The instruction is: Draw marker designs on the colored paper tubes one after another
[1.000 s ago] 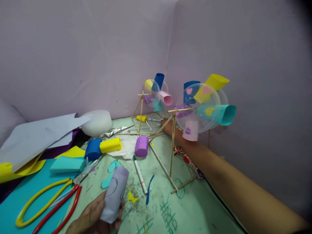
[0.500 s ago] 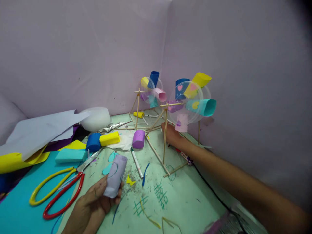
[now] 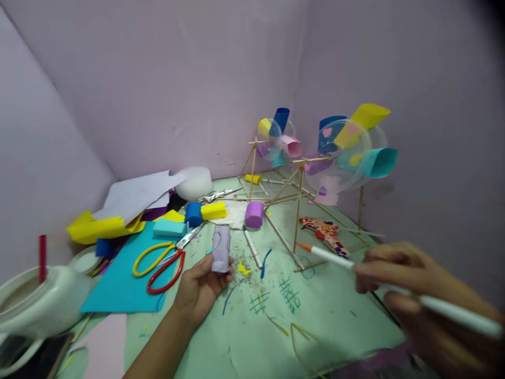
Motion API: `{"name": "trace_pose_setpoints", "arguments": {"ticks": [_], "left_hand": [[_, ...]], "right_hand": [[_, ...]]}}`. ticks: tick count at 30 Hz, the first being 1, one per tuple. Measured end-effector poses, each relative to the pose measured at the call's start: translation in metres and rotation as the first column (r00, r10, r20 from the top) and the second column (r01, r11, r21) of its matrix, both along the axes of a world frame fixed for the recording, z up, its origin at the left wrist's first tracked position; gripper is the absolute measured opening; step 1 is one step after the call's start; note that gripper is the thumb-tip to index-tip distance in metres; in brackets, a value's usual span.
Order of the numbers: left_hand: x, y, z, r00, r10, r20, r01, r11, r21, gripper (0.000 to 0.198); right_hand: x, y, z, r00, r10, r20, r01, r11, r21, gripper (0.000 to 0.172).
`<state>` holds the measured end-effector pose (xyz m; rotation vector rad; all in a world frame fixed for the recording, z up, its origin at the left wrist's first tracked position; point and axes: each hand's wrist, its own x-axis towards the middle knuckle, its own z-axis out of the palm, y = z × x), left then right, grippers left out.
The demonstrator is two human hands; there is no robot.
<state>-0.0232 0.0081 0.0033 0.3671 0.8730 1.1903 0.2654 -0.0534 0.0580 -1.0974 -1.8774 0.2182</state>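
My left hand point(image 3: 199, 289) is closed round a pale lilac paper roll point(image 3: 221, 255) with a curved pen line on it, held upright over the green table point(image 3: 327, 326). My right hand point(image 3: 418, 295), blurred at the lower right, grips a white marker with an orange tip point(image 3: 327, 256) that points left toward the stick frame. Beyond stand two paper Ferris wheels on wooden stick frames: a larger one point(image 3: 347, 152) at the right and a smaller one point(image 3: 278, 138) behind it.
Red-and-yellow scissors point(image 3: 161, 260) lie on a blue sheet point(image 3: 114, 287). Blue point(image 3: 193, 214), yellow point(image 3: 213, 210), teal point(image 3: 169, 227) and purple point(image 3: 254, 213) paper rolls sit behind. A white pen point(image 3: 251, 247), a patterned cutout point(image 3: 325, 231), loose paper point(image 3: 134, 195) and a white container point(image 3: 35, 308) are around.
My right hand has pulled back from under the larger wheel and now holds a white marker near me. The view has swung left and back; my left hand still holds the lilac roll.
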Motion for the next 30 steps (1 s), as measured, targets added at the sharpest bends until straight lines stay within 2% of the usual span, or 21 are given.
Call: {"name": "trace_pose_setpoints", "arguments": {"ticks": [1,2,4,6,8,10,12,14,15,18,22,24,27,30], "left_hand": [[0.000,0.001,-0.002,1.000,0.000,0.010,0.000,1.000,0.008,0.017],[-0.001,0.001,-0.004,1.000,0.007,0.008,-0.007,1.000,0.009,0.017],[-0.002,0.001,-0.008,1.000,0.027,0.001,-0.027,1.000,0.012,0.016],[-0.002,0.000,-0.010,0.999,0.033,0.007,-0.034,0.999,0.026,0.018],[-0.002,-0.001,-0.010,1.000,0.009,0.019,-0.010,0.999,0.045,0.022],[-0.001,-0.003,-0.010,0.999,-0.040,0.014,0.039,0.997,0.063,0.025],[0.000,-0.004,-0.009,0.996,-0.089,-0.017,0.090,0.992,0.089,0.029],[0.001,-0.004,-0.010,0.990,-0.127,-0.060,0.134,0.983,0.129,0.034],[0.002,-0.004,-0.011,0.985,-0.145,-0.089,0.157,0.976,0.147,0.036],[0.005,-0.006,-0.015,0.962,-0.195,-0.194,0.231,0.954,0.189,0.048],[0.010,-0.009,-0.016,0.890,-0.164,-0.425,0.270,0.941,0.203,0.062],[0.013,-0.011,-0.014,0.811,-0.111,-0.574,0.263,0.946,0.189,0.057],[0.016,-0.012,-0.013,0.707,-0.014,-0.707,0.209,0.959,0.190,0.044],[0.014,-0.010,-0.015,0.725,-0.001,-0.689,0.164,0.972,0.171,0.040]], "right_hand": [[-0.015,0.007,0.006,0.975,0.002,-0.224,0.009,0.999,0.044,0.022],[-0.032,0.018,0.010,0.894,0.020,-0.447,0.023,0.996,0.091,0.022],[-0.070,0.047,0.011,0.724,0.172,-0.668,-0.111,0.985,0.134,0.016],[-0.102,0.076,0.001,0.651,0.167,-0.741,-0.190,0.980,0.053,0.008],[-0.123,0.099,-0.016,0.665,0.148,-0.732,-0.305,0.949,-0.085,0.017],[-0.132,0.109,-0.033,0.644,0.145,-0.752,-0.434,0.878,-0.202,0.035],[-0.131,0.111,-0.044,0.647,0.155,-0.746,-0.546,0.777,-0.313,0.047],[-0.126,0.110,-0.048,0.671,0.176,-0.720,-0.600,0.699,-0.389,0.051],[-0.124,0.109,-0.048,0.690,0.176,-0.702,-0.598,0.685,-0.416,0.051],[-0.121,0.110,-0.047,0.750,0.158,-0.642,-0.538,0.710,-0.453,0.046],[-0.125,0.111,-0.052,0.814,0.208,-0.543,-0.454,0.810,-0.370,0.044],[-0.128,0.110,-0.055,0.839,0.249,-0.483,-0.425,0.854,-0.298,0.045],[-0.130,0.106,-0.057,0.844,0.301,-0.443,-0.431,0.873,-0.229,0.046],[-0.129,0.104,-0.054,0.828,0.308,-0.468,-0.437,0.878,-0.194,0.037]]}}
